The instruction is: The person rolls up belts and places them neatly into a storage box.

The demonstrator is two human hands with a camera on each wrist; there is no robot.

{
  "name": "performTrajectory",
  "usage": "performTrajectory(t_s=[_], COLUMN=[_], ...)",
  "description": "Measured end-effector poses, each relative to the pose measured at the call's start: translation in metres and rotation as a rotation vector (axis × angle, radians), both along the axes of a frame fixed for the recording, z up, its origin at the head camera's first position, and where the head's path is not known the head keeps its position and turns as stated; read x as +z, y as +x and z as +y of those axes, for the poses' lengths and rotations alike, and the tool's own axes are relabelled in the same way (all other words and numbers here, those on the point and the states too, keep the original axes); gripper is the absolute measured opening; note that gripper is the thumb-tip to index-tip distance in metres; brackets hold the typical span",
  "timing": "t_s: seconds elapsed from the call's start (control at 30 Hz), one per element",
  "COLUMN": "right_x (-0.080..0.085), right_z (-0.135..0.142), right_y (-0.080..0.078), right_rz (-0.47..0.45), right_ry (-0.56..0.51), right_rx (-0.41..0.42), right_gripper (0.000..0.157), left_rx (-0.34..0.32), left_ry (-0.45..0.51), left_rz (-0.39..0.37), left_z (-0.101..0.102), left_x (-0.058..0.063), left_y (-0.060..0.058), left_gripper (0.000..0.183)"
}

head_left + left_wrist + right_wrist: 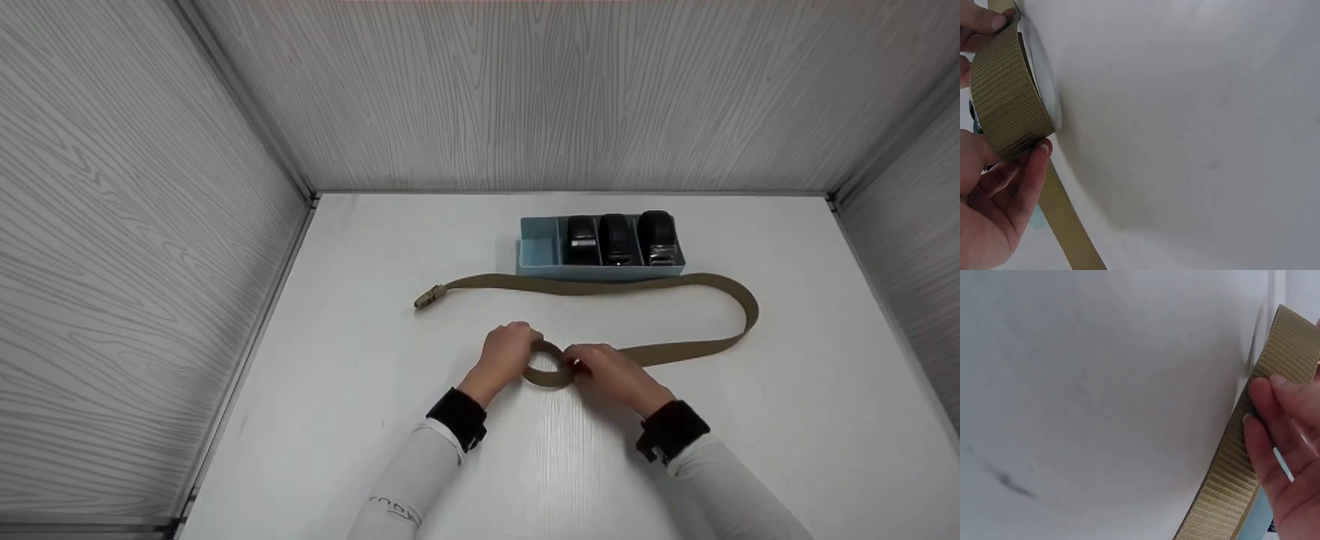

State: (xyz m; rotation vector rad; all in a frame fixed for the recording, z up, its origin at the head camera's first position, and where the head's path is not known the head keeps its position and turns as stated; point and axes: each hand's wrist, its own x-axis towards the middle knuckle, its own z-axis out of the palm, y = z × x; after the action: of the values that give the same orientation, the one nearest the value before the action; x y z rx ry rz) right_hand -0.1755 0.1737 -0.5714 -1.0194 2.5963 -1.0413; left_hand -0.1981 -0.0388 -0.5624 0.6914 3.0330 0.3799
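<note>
A tan woven belt (675,351) lies in a long curve on the white table, its buckle (430,297) at the far left end. Between the two hands, the near end is bent into a round loop (546,379). My left hand (506,352) grips the loop's left side; in the left wrist view its thumb and fingers (1033,169) hold the lower edge of the webbing. On the loop's right side, my right hand (611,373) pinches the strap where it leaves the loop. The right wrist view has the fingertips (1262,396) on the ribbed webbing (1224,489).
A blue divided tray (540,251) stands behind the belt, holding three black rolled items (616,240) with shiny metal parts, in separate compartments. The belt's far stretch runs along the tray's front. Grey wood-grain panels (480,97) wall the table at the back and sides.
</note>
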Motion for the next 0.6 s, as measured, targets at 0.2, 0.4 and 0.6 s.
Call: performTrajectory(t_s=[0.2,0.4,0.6], right_x=[-0.002,-0.003,0.0], right_z=[-0.005,-0.004,-0.002], right_y=[0.002,-0.001,-0.004], right_rz=[0.013,0.118,0.176], right_ry=[-0.044,-0.09,-0.065], right_rx=[0.045,0.11,0.142], right_gripper=[0.023,0.022,0.022], left_rx=[-0.087,-0.201,-0.115], left_ry=[0.059,0.201,0.288], left_rz=[-0.017,-0.156,-0.149], left_z=[0.006,0.013,0.009], left_x=[-0.001,-0.007,-0.009], left_y=[-0.003,-0.002,-0.005], left_gripper=[0.027,0.025,0.003])
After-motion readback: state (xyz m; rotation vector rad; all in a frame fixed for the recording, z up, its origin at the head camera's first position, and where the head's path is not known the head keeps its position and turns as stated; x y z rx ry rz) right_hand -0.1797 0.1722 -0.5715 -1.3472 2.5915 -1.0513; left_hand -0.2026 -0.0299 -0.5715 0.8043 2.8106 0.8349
